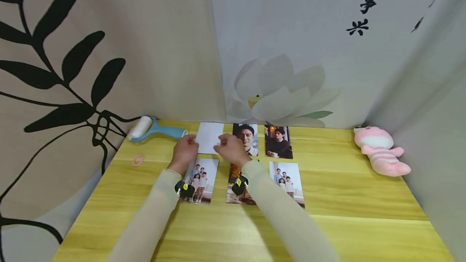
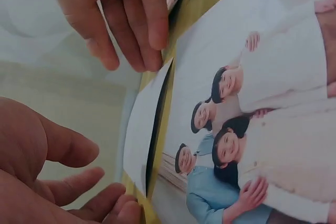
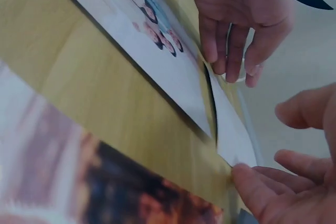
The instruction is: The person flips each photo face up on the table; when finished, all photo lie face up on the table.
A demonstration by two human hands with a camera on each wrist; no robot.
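Note:
A blank white card (image 1: 209, 137) lies on the wooden table in the back row. At its left edge is my left hand (image 1: 184, 152), fingertips by the card and thumb held apart from the fingers in the left wrist view. My right hand (image 1: 234, 149) is at the opposite edge; in the right wrist view its fingertips (image 3: 242, 174) touch the card's corner, the thumb standing off. Below the card is a family photo (image 1: 204, 179), partly behind the left hand. An autumn-coloured photo (image 1: 234, 197) is partly covered by the right wrist.
Right of the card lie a portrait photo (image 1: 247, 134) and a photo of a seated person in black (image 1: 278, 142). Another family photo (image 1: 285, 173) sits below. A blue lint roller (image 1: 160, 129) and pink ring (image 1: 138, 160) are left; a pink plush toy (image 1: 380, 151) is right.

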